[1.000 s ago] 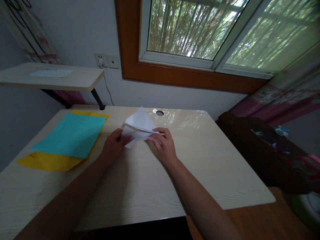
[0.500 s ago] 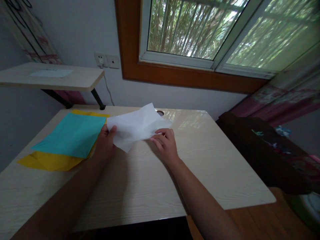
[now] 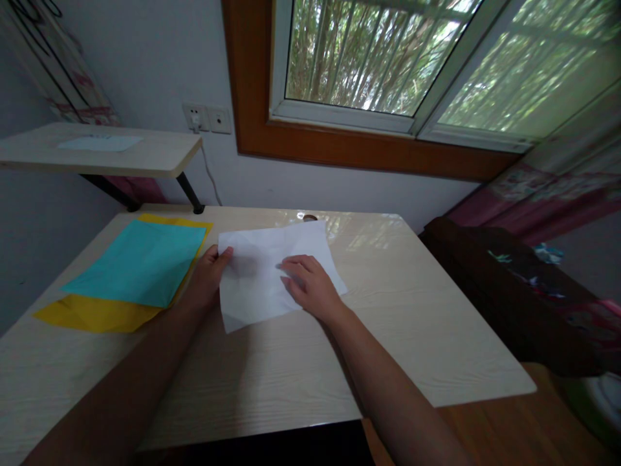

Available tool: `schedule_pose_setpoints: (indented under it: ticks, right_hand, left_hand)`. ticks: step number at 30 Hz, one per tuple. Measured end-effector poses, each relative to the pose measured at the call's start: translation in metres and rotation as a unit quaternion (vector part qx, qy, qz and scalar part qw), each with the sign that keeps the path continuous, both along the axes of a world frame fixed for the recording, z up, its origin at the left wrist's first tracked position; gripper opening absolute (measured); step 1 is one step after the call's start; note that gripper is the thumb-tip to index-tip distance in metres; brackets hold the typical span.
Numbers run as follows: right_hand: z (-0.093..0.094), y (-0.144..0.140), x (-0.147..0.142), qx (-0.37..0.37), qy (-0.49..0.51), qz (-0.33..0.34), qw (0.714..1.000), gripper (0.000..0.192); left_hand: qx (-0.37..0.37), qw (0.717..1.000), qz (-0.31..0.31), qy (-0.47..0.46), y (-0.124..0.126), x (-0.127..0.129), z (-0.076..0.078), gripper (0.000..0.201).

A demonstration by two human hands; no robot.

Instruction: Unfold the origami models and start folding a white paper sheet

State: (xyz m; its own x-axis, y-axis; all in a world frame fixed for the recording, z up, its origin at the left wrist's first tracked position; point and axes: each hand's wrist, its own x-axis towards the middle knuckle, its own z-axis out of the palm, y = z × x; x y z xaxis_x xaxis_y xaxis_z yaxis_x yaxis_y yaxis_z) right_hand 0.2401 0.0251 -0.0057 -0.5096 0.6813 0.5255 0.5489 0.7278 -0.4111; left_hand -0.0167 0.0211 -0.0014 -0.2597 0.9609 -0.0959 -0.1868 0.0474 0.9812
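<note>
A white sheet of paper [image 3: 257, 288] is spread over the middle of the pale wooden desk [image 3: 417, 336], with faint creases and slightly raised edges. My left hand [image 3: 213, 268] pinches its left edge, thumb on top and the other fingers underneath. Over the right half of the sheet is my right hand [image 3: 310, 285], fingers bent and apart, holding nothing; whether the fingertips touch the paper is hard to tell. To the left of my left hand lies a turquoise sheet [image 3: 140, 259] on top of a yellow sheet [image 3: 97, 314].
A raised shelf [image 3: 160, 155] on black legs stands at the back left, with a paper [image 3: 99, 143] on it. Behind the white sheet is a round cable hole [image 3: 309, 218]. A dark wooden piece of furniture [image 3: 504, 291] is beyond the desk's right edge.
The white paper was bent and lifted between both hands; now it lies flatter, spread toward me. My right hand has released its edge and moved over the sheet.
</note>
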Motion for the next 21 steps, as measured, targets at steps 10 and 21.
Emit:
schedule_pose_setpoints:
  ticks: [10, 21]
  right_hand:
    - [-0.020, 0.004, 0.003, -0.033, -0.106, 0.023, 0.994, 0.073]
    - [-0.020, 0.006, 0.005, -0.015, -0.083, 0.020, 0.996, 0.049]
  left_hand:
    - [0.022, 0.978, 0.070, 0.196, 0.005, -0.015, -0.009, 0.029]
    - [0.005, 0.976, 0.113, 0.184, 0.003, -0.017, 0.002, 0.030]
